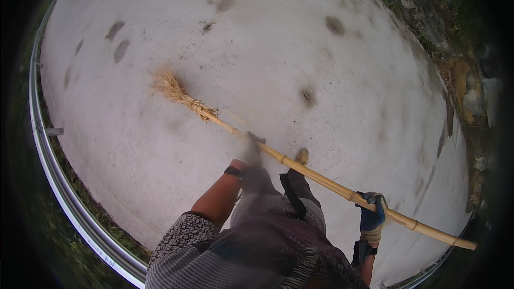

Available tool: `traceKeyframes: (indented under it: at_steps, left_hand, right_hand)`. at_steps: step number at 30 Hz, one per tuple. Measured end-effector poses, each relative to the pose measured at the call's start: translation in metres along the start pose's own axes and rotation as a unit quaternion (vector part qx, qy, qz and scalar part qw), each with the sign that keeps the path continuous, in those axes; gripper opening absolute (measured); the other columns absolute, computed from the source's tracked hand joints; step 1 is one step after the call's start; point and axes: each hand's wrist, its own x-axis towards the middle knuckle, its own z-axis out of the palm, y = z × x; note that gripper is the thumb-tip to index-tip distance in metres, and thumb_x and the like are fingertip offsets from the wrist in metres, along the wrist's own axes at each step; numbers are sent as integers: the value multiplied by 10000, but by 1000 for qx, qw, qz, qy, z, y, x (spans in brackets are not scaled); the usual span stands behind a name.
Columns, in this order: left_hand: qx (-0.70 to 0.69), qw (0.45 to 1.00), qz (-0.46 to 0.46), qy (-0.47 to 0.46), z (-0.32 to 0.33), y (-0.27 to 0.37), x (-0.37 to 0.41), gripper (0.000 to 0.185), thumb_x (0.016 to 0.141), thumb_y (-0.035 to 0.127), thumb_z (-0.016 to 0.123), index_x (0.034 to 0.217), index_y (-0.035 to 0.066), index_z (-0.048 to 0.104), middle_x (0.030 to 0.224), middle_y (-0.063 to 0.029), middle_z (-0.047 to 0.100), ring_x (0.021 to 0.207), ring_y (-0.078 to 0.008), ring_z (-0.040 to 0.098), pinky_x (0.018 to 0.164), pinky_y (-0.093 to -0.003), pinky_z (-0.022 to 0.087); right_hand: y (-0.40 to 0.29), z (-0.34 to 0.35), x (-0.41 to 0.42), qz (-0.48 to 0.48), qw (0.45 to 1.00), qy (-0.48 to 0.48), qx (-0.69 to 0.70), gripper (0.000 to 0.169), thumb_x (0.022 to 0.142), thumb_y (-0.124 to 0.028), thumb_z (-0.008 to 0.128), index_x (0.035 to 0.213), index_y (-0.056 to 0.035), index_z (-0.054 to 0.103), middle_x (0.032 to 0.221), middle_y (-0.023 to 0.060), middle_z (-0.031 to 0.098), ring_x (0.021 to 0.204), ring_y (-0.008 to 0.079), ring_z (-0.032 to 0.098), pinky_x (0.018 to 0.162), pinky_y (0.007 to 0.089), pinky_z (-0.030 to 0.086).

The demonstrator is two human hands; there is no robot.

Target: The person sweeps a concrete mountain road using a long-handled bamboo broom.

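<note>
A broom with a long bamboo handle (329, 184) runs slantwise across the view, from upper left to lower right. Its straw-like bristles (170, 86) touch the pale ground at the left and look blurred. My left hand (253, 146) grips the handle nearer the bristles; a smear or haze over the picture partly hides it. My right hand (372, 210), in a blue-coated work glove, is closed round the handle towards its far end. Bands sit on both wrists. A brown shoe (302, 156) shows just beyond the handle, below the middle.
Pale concrete pavement (249, 60) with dark stains and small bits of debris spreads around me. A metal guardrail (52, 168) curves along the left edge, with grass beyond it. On the right are a rocky bank (421, 12) and a dark wet streak (441, 140).
</note>
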Motion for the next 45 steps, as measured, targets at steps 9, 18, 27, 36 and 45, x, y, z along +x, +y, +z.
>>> traceKeyframes:
  at_steps: [9,18,27,36,45]
  left_hand:
    - [389,841,-32,376,-274,94,-156,77,830,121,492,853,65,539,751,-77,555,645,-203,549,637,-333,488]
    - [684,639,-234,263,-256,-5,-264,205,791,203,609,914,49,667,914,-152,681,865,-216,662,740,-316,511]
    - [-59,863,32,500,-283,-200,-216,122,804,150,610,886,61,601,836,-103,613,806,-206,602,739,-347,501]
    - [-645,651,88,390,-185,-172,-224,72,857,96,459,835,74,394,756,-54,443,670,-211,443,794,-443,474]
    - [-690,579,119,419,-241,-150,-240,158,874,216,451,854,61,430,773,-76,504,700,-213,544,709,-367,514]
  right_hand:
    - [37,150,60,50,896,-435,80,389,932,-372,502,804,-17,599,780,138,598,848,258,586,885,439,437]
    - [46,201,124,128,885,-434,111,352,994,-341,406,745,-103,479,662,47,452,714,208,506,806,414,469]
    - [13,278,161,222,772,-583,121,412,998,-399,378,707,-120,465,597,28,420,652,209,465,717,395,415]
    - [13,301,122,246,714,-653,50,423,1005,-368,361,659,-129,407,570,29,381,589,182,407,690,383,440]
    - [22,366,90,239,746,-620,32,432,1004,-364,362,631,-148,386,539,15,361,556,173,387,662,369,422]
